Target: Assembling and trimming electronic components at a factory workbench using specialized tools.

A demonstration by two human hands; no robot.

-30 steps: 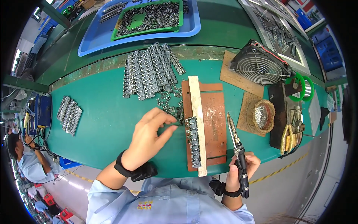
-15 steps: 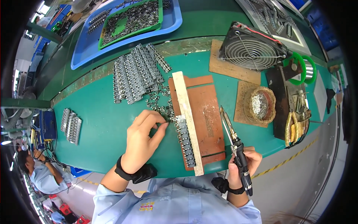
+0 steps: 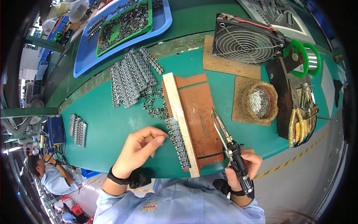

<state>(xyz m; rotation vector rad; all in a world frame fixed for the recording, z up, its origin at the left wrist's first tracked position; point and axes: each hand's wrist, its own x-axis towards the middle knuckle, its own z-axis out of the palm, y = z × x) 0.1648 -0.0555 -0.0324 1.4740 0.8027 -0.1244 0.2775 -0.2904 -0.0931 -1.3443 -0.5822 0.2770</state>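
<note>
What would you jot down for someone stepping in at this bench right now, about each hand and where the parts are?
Left hand: empty, fingers curled, fingertips at the row of small metal parts lined along the pale wooden strip.
Right hand: closed grip on the soldering iron, tip raised over the brown board, touching nothing.
Parts: loose pile just left of the strip; finished-looking strips fanned out behind it.
Done: one row is lined up on the strip.
Left: whether its joints are soldered cannot be told.

Green surface (image 3: 112, 127) carried brown board (image 3: 199, 112), loose metal parts (image 3: 130, 76), blue tray (image 3: 84, 56), fan (image 3: 246, 39), small part stack (image 3: 77, 129).
</note>
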